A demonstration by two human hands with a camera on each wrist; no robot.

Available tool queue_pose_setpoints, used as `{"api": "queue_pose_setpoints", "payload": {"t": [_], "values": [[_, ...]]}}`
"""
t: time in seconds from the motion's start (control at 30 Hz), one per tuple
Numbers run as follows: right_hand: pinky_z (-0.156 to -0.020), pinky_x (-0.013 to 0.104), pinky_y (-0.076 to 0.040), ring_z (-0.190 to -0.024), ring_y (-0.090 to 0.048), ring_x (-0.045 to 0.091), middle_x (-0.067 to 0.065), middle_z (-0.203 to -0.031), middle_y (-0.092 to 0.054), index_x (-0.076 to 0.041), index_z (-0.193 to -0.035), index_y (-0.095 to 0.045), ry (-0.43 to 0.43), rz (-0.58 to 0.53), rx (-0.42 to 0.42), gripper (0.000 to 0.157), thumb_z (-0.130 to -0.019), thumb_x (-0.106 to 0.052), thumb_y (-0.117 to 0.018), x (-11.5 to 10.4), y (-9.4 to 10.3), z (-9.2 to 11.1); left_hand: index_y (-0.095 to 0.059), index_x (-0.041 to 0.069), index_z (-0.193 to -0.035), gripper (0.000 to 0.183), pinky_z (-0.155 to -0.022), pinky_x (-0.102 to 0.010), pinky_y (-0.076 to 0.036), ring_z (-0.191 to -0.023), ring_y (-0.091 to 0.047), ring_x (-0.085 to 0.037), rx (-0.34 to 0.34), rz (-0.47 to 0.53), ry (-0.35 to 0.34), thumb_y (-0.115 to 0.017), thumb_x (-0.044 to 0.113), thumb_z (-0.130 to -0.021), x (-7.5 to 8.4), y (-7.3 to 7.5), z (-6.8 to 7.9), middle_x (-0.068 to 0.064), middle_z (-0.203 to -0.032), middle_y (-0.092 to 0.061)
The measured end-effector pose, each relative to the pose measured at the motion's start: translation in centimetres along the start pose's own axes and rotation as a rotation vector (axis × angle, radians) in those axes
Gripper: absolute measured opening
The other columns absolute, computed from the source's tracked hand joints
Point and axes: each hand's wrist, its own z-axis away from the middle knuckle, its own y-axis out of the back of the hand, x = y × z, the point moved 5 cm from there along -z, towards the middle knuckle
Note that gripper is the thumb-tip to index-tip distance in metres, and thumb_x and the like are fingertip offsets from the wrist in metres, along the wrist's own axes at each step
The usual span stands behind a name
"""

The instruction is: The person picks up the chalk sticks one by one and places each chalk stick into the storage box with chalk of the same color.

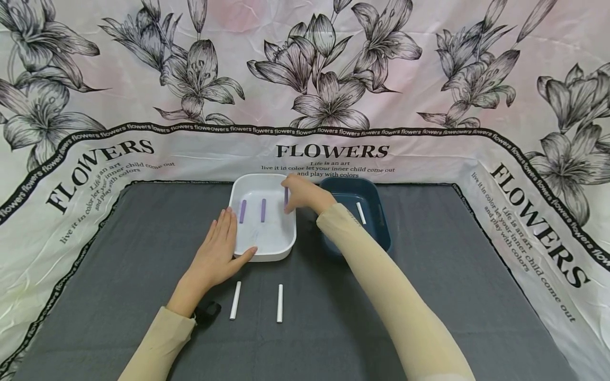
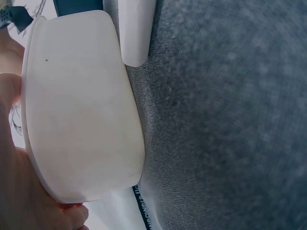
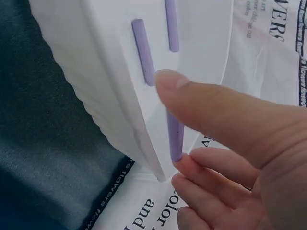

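My right hand (image 1: 307, 194) pinches a purple chalk stick (image 3: 175, 136) between thumb and fingers, over the right side of the white tray (image 1: 264, 253). Inside that tray lie two more purple chalk sticks, one on the left (image 1: 243, 211) and one near the middle (image 1: 263, 210). My left hand (image 1: 214, 259) rests against the tray's near left corner, its straight fingers along the left wall and its thumb at the front rim. From the left wrist, the tray's outer wall (image 2: 81, 105) fills much of the view.
To the right of the white tray stands a dark blue tray (image 1: 385, 233) with a white chalk stick (image 1: 360, 213) in it. Two white chalk sticks, a left one (image 1: 235, 300) and a right one (image 1: 279, 303), lie on the grey cloth (image 1: 429, 296) nearer me. A flower-printed sheet (image 1: 410, 106) rises behind.
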Motion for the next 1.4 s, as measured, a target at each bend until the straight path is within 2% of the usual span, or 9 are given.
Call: {"api": "queue_pose_setpoints", "payload": {"t": [0.13,0.37,0.6,0.73,0.93,1.07,1.2,1.3,1.4], "values": [[-0.094,0.036,-0.049,-0.104,-0.055,0.026,0.015,-0.125,-0.057,0.005,-0.134,-0.057,-0.036,0.023,0.007,0.064,-0.075,-0.005,-0.081,-0.3,-0.1,-0.5,-0.006,-0.010,-0.154,0.102,-0.121,-0.050,-0.004,-0.151,0.004,-0.034,0.001,-0.002,0.002,-0.046,0.063,-0.096,0.0,0.0,0.0,-0.024,-0.163,0.002],[-0.101,0.037,-0.047,-0.115,-0.054,0.026,0.013,-0.134,-0.053,0.002,-0.138,-0.055,-0.143,0.017,0.012,0.069,-0.075,0.001,-0.082,-0.6,-0.5,-0.8,-0.005,-0.010,-0.154,0.102,-0.121,-0.049,-0.004,-0.151,0.005,-0.033,-0.001,0.003,0.001,-0.047,0.063,-0.096,0.0,0.0,0.0,-0.024,-0.163,0.002],[-0.090,0.037,-0.053,-0.105,-0.057,0.025,0.013,-0.131,-0.053,0.000,-0.130,-0.060,-0.196,0.059,0.000,0.057,-0.076,0.003,-0.080,-1.0,-1.2,-1.7,-0.004,-0.010,-0.154,0.102,-0.121,-0.049,-0.003,-0.151,0.004,-0.034,-0.004,-0.001,0.004,-0.047,0.063,-0.096,0.0,-0.1,0.1,-0.024,-0.163,0.002],[-0.091,0.036,-0.052,-0.107,-0.056,0.025,0.014,-0.128,-0.055,-0.002,-0.125,-0.063,-0.208,0.122,0.022,0.051,-0.076,0.003,-0.080,-1.5,-1.6,-2.1,-0.004,-0.009,-0.155,0.102,-0.121,-0.049,-0.003,-0.151,0.005,-0.034,-0.001,-0.006,0.006,-0.047,0.063,-0.096,-0.1,-0.1,0.1,-0.024,-0.163,0.002],[-0.097,0.040,-0.050,-0.120,-0.052,0.029,0.014,-0.124,-0.059,-0.003,-0.122,-0.065,-0.191,0.191,0.076,0.047,-0.077,0.003,-0.078,-1.7,-2.4,-2.3,-0.006,-0.010,-0.154,0.102,-0.121,-0.049,-0.004,-0.151,0.004,-0.034,0.007,-0.003,-0.001,-0.049,0.062,-0.096,0.0,-0.1,0.1,-0.024,-0.163,0.001],[-0.103,0.044,-0.046,-0.128,-0.046,0.032,0.014,-0.126,-0.059,-0.005,-0.121,-0.066,-0.176,0.230,0.097,0.042,-0.081,0.001,-0.074,-1.5,-2.9,-2.5,-0.007,-0.010,-0.154,0.102,-0.121,-0.050,-0.004,-0.151,0.003,-0.035,0.004,-0.002,-0.002,-0.050,0.061,-0.096,0.1,-0.1,0.1,-0.024,-0.163,0.001],[-0.116,0.044,-0.029,-0.140,-0.034,0.034,0.014,-0.133,-0.057,-0.006,-0.124,-0.065,-0.158,0.302,0.098,0.037,-0.087,-0.003,-0.067,-1.5,-3.2,-2.4,-0.006,-0.010,-0.154,0.102,-0.121,-0.050,-0.004,-0.151,0.003,-0.034,0.004,-0.005,0.000,-0.049,0.061,-0.096,0.1,-0.2,0.1,-0.024,-0.163,0.001],[-0.121,0.042,-0.019,-0.143,-0.029,0.034,0.014,-0.133,-0.058,-0.007,-0.125,-0.065,-0.150,0.342,0.107,0.034,-0.091,-0.005,-0.061,-1.4,-3.3,-2.3,-0.005,-0.009,-0.155,0.102,-0.121,-0.050,-0.004,-0.151,0.004,-0.034,0.006,-0.007,0.001,-0.050,0.062,-0.095,0.1,-0.2,0.1,-0.024,-0.163,0.002],[-0.120,0.042,-0.020,-0.139,-0.033,0.034,0.014,-0.129,-0.060,-0.006,-0.122,-0.067,-0.147,0.360,0.121,0.030,-0.092,-0.006,-0.059,-1.4,-3.4,-2.3,-0.005,-0.010,-0.154,0.102,-0.121,-0.049,-0.004,-0.151,0.004,-0.034,0.004,-0.008,-0.001,-0.050,0.061,-0.096,0.1,-0.2,0.1,-0.024,-0.163,0.002]]}}
